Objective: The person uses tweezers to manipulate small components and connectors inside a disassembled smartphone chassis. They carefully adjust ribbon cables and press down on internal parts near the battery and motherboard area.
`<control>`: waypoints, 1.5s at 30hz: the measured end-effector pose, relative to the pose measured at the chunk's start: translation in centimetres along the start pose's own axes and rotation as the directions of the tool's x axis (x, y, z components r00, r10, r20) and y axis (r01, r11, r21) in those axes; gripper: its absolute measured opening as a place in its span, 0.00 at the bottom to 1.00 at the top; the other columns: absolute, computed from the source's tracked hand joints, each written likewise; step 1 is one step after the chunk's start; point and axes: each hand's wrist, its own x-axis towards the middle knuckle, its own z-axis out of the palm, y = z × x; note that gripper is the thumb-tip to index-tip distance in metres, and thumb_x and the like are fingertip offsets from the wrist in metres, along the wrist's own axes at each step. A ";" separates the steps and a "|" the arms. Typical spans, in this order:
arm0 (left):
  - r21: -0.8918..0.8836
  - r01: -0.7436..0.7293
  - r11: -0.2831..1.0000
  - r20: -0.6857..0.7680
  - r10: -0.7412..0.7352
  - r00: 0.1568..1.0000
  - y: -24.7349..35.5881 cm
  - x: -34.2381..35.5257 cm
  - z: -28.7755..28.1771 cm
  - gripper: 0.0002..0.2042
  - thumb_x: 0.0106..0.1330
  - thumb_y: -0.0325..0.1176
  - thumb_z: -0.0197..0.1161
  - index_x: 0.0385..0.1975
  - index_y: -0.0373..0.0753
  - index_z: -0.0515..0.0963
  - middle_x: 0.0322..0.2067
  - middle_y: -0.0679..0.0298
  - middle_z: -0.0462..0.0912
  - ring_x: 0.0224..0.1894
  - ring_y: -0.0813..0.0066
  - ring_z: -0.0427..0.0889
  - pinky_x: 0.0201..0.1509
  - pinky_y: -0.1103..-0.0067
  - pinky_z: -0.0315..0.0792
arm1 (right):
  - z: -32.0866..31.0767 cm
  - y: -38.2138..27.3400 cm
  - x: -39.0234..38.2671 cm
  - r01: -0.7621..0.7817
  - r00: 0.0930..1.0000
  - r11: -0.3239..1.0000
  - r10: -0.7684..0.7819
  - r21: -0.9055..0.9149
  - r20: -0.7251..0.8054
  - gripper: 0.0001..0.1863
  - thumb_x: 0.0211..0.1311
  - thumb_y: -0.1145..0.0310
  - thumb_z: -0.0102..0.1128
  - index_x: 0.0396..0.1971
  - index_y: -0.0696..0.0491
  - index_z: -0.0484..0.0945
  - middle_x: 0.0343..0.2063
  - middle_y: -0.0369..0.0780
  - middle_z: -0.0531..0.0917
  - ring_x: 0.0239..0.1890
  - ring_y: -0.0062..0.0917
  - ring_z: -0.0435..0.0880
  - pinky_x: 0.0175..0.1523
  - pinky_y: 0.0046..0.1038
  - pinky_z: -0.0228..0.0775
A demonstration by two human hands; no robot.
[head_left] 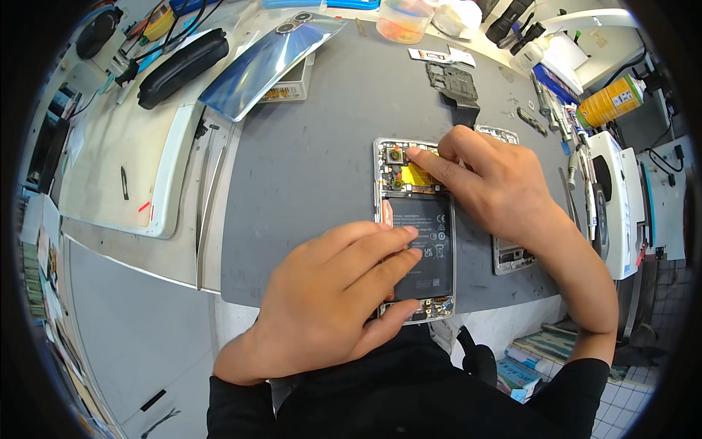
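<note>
An opened smartphone (414, 227) lies on the grey work mat, its black battery (431, 267) and circuit board bare. My left hand (336, 289) rests over the phone's lower left side, fingers stretched out across the battery and the thumb near the bottom edge. With its index finger, my right hand (486, 179) presses at the top of the board, beside the camera module (395, 155) and a yellow patch (416, 175). Its other fingers are curled, and whatever lies under the fingertips is hidden. Partly behind my right wrist is a second phone frame (512, 260).
A shiny blue phone back cover (270, 66) leans on a small box (292, 84) at the far left. Black phone parts (453, 84) lie beyond my right hand. Screwdrivers (574, 172) and a yellow can (610, 101) stand along the right. Long tweezers (212, 190) flank the mat's left edge.
</note>
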 end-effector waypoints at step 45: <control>0.281 0.091 0.955 0.097 -0.123 0.988 -2.1 2.8 -1.4 0.31 0.57 0.37 0.75 0.60 0.36 0.72 0.67 0.53 0.75 0.61 0.47 0.76 0.64 0.61 0.71 | 0.2 1.3 -0.5 0.124 0.992 0.988 -0.124 -0.091 0.005 0.29 0.55 0.68 0.64 0.60 0.42 0.84 0.33 0.32 0.77 0.31 0.20 0.80 0.28 0.24 0.73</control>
